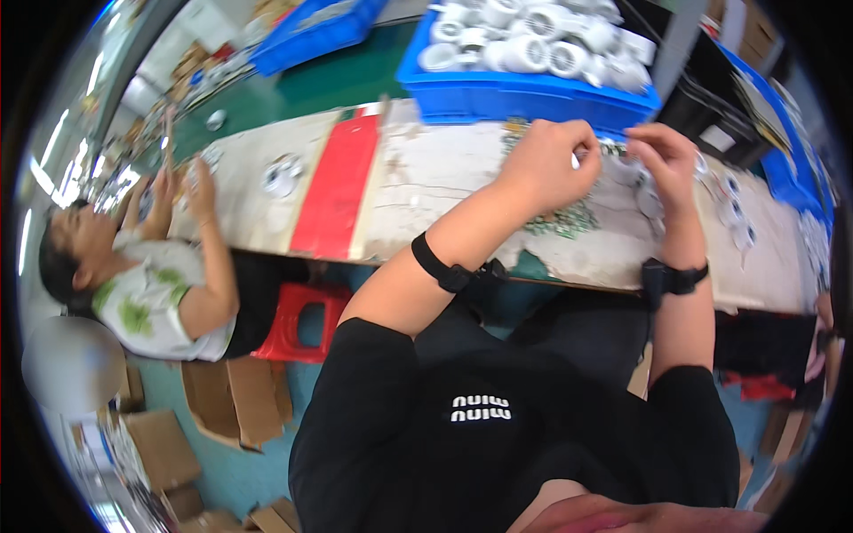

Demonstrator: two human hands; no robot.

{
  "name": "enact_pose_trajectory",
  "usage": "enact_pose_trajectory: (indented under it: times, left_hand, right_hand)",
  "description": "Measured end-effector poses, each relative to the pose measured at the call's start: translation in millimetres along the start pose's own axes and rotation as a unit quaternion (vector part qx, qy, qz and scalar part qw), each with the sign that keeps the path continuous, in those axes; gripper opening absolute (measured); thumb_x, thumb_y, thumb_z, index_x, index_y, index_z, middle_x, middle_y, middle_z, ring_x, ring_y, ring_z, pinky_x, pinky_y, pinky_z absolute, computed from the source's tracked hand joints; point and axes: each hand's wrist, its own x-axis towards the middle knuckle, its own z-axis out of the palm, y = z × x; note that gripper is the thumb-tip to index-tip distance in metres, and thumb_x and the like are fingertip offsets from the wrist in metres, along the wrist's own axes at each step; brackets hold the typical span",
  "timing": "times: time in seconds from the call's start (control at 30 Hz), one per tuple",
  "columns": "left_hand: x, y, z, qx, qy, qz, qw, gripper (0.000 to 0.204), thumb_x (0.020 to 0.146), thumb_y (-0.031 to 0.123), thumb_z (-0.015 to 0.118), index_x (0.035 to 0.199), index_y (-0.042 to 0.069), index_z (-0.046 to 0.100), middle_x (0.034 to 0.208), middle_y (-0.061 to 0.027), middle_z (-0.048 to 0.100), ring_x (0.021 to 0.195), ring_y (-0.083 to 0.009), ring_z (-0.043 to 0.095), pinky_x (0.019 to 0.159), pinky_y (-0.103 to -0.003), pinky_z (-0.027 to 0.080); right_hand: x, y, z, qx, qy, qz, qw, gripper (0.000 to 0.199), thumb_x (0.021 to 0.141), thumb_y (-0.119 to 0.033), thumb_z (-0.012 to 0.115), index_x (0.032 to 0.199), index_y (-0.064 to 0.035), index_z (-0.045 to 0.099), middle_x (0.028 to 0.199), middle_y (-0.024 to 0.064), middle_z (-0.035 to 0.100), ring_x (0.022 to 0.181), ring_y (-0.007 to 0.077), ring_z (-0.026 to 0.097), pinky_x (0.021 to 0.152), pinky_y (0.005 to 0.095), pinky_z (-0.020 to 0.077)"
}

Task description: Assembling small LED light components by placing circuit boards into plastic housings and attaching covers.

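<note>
Over worn bench (426, 191): both hands' fingers curled, left hand (549, 164) pinching small white part (577, 160), right hand (665, 160) alongside.

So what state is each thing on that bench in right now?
Left hand: fingers curled on a small white part.
Right hand: fingers bent, close beside the left, hold unclear.
Blue crate: heaped with white round parts.
Worktable: worn, red strip across it.
Red stool: upright under the table.

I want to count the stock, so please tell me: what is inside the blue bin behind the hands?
The blue bin holds a heap of white round parts, many ring-shaped with open centres. Only the top layer shows; the lower parts and the bin floor are covered.
</note>
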Motion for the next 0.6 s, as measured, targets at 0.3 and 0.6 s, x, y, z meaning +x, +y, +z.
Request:
enact_pose_trajectory:
  times: [0.3,0.6]
  left_hand:
    - [-82.2,-119.9,-204.9,0.547,0.083,-0.089,0.828,0.033,0.090,0.029,0.068,0.113,0.006,0.069,0.110,-0.0175,0.070,0.108,-0.0373,0.064,0.093,-0.051,0.048]
    - [-139.1,-212.2,-356.1,0.619,-0.201,-0.383,0.655,0.072,0.101,0.059,0.039,0.142,0.003,0.058,0.151,-0.0286,0.048,0.141,-0.0441,0.044,0.119,-0.060,0.026]
  right_hand:
    - [5.3,-7.5,-1.8,-0.188,0.065,-0.111,0.974,0.015,0.089,-0.011,0.073,0.079,0.0009,0.070,0.064,0.0035,0.063,0.060,0.0084,0.059,0.059,0.0235,0.0442]
    - [11.9,-20.4,11.1,-0.199,0.139,-0.161,0.957,0.013,0.087,-0.013,0.076,0.081,-0.0017,0.073,0.070,0.0108,0.070,0.060,0.0180,0.066,0.060,0.0285,0.0519]
